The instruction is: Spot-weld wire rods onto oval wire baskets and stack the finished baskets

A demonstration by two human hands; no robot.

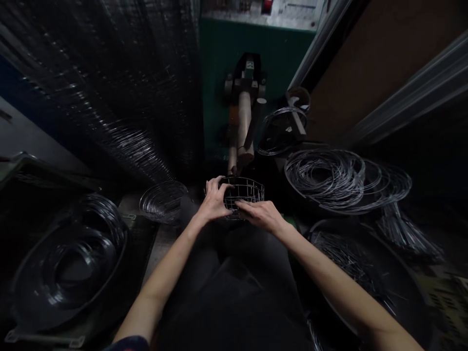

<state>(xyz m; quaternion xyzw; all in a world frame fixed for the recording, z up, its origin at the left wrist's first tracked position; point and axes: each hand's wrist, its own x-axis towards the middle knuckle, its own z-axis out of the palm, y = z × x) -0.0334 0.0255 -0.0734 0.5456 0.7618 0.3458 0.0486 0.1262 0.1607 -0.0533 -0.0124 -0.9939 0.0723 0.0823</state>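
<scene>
Two hands [239, 207] gripping wire basket [243, 192], dim cluttered workshop, wire rings [347, 180] piled right, green machine [252, 53] behind

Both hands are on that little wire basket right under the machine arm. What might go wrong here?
The left hand and right hand grip the wire basket just below the machine arm, so fingers might get pinched if it moves. Both hands are bare, and wire ends may scratch them. The loose wire rings piled close to the right arm could snag a forearm or slide off.
</scene>
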